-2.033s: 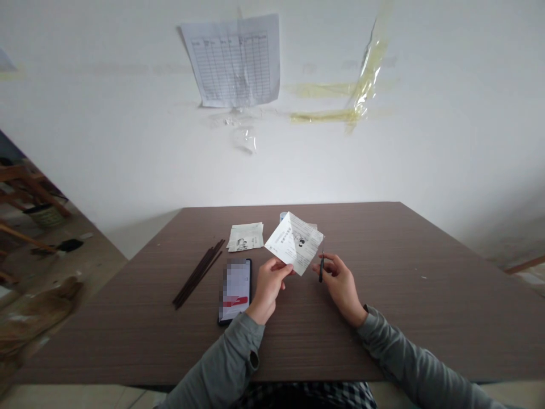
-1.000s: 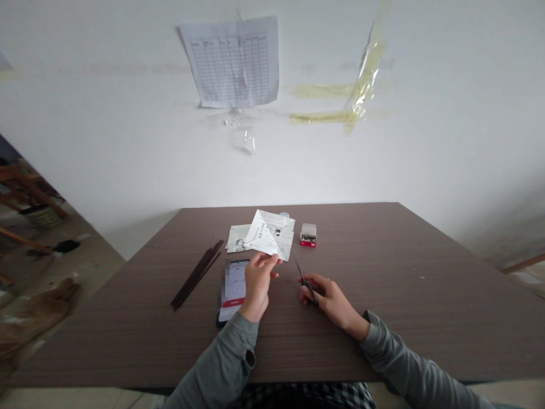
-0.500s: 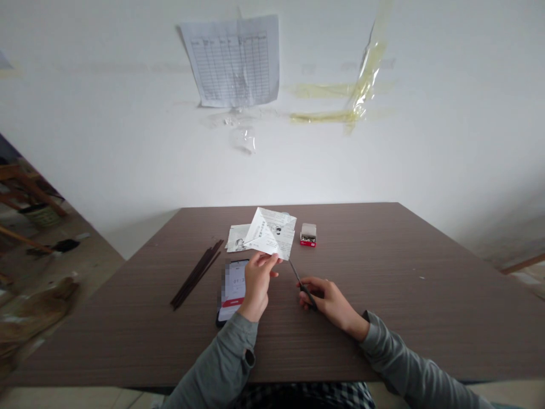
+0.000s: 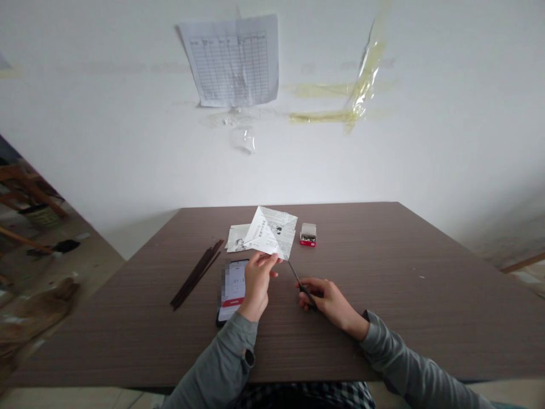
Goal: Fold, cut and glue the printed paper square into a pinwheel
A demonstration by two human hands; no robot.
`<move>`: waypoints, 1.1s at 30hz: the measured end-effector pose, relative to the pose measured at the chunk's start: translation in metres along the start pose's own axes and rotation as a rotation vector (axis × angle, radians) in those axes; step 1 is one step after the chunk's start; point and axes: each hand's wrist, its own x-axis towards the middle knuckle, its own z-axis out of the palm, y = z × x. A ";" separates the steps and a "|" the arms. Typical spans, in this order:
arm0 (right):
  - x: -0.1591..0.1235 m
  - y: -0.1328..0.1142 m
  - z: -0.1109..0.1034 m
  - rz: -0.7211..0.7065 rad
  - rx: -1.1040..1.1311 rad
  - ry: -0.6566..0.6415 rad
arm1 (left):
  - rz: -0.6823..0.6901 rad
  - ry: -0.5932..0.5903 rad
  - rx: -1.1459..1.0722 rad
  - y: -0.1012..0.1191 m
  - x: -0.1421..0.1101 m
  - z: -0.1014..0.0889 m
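Holding paper [image 4: 273, 234] above brown table [image 4: 374, 284], facing wall [image 4: 323, 165].

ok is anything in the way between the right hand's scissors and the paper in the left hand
Nothing visible is: the scissors in the right hand point at the lower corner of the folded paper in the left hand. The red box sits right of the paper, off that line.

Matt, creased paper is seen in the folded sheet [image 4: 276, 232]. In the scissors [image 4: 304, 289], metal is shown by the blades [image 4: 294, 271] and, apparently, plastic by the handles [image 4: 310, 301]. The desk [image 4: 383, 272] is finished in matt wood grain; the tape [image 4: 363, 97] is glossed.
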 end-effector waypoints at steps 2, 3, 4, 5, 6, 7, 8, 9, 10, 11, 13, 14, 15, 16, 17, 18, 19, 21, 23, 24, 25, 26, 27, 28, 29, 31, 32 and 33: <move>0.001 -0.001 -0.002 0.040 -0.022 -0.034 | 0.000 0.004 -0.009 -0.001 0.001 0.000; 0.002 -0.001 -0.002 0.056 -0.033 -0.048 | 0.001 0.006 -0.014 -0.001 0.001 0.000; 0.002 -0.001 -0.003 0.067 -0.043 -0.056 | 0.003 0.008 -0.019 -0.001 0.002 0.000; 0.002 -0.001 -0.003 0.073 -0.052 -0.060 | 0.006 0.009 -0.024 -0.002 0.002 0.000; 0.003 -0.001 -0.004 0.078 -0.060 -0.064 | 0.011 0.009 -0.029 -0.002 0.002 0.000; 0.003 0.000 -0.004 0.082 -0.064 -0.068 | 0.016 0.009 -0.035 -0.002 0.002 0.000; 0.003 0.000 -0.004 0.084 -0.066 -0.069 | 0.020 0.008 -0.039 -0.003 0.002 -0.001; 0.003 0.001 -0.004 0.084 -0.066 -0.069 | 0.022 0.007 -0.041 -0.003 0.003 -0.001; 0.003 0.002 -0.004 0.084 -0.066 -0.067 | 0.023 0.006 -0.041 -0.003 0.003 -0.001; 0.003 0.002 -0.004 0.083 -0.067 -0.066 | 0.022 0.003 -0.040 -0.004 0.003 -0.001; 0.004 0.003 -0.004 0.083 -0.068 -0.063 | 0.017 0.001 -0.032 -0.004 0.003 -0.002; 0.004 0.003 -0.004 0.084 -0.068 -0.063 | 0.016 -0.001 -0.028 -0.005 0.003 -0.002; 0.004 0.004 -0.004 0.085 -0.069 -0.064 | 0.016 -0.002 -0.024 -0.005 0.004 -0.002; 0.004 0.004 -0.004 0.085 -0.069 -0.065 | 0.017 -0.004 -0.022 -0.005 0.004 -0.002; 0.004 0.004 -0.004 0.085 -0.069 -0.067 | 0.019 -0.006 -0.020 -0.005 0.004 -0.002; 0.004 0.004 -0.004 0.086 -0.070 -0.067 | 0.020 -0.008 -0.021 -0.005 0.004 -0.003; 0.004 0.004 -0.004 0.085 -0.070 -0.068 | 0.022 -0.010 -0.024 -0.005 0.005 -0.003; 0.003 0.003 -0.004 0.083 -0.068 -0.064 | 0.023 -0.008 -0.032 -0.005 0.005 -0.003; 0.003 0.003 -0.003 0.081 -0.067 -0.063 | 0.025 -0.004 -0.042 -0.006 0.005 -0.002; 0.003 0.003 -0.003 0.081 -0.067 -0.064 | 0.027 -0.002 -0.045 -0.006 0.005 -0.002; 0.003 0.002 -0.003 0.082 -0.067 -0.065 | 0.028 -0.002 -0.048 -0.006 0.005 -0.003; 0.003 0.002 -0.003 0.083 -0.068 -0.067 | 0.029 -0.003 -0.049 -0.006 0.005 -0.003; 0.003 0.002 -0.003 0.083 -0.067 -0.067 | 0.030 -0.006 -0.049 -0.006 0.005 -0.003; 0.003 0.001 -0.003 0.084 -0.066 -0.067 | 0.030 -0.007 -0.049 -0.006 0.005 -0.003; 0.003 0.002 -0.003 0.085 -0.064 -0.067 | 0.028 -0.007 -0.047 -0.007 0.005 -0.002; 0.003 0.002 -0.003 0.089 -0.060 -0.067 | 0.025 -0.004 -0.042 -0.007 0.006 -0.002; 0.004 0.003 -0.003 0.091 -0.059 -0.066 | 0.023 -0.003 -0.040 -0.007 0.006 -0.002; 0.004 0.004 -0.003 0.091 -0.058 -0.065 | 0.022 -0.002 -0.038 -0.007 0.006 -0.002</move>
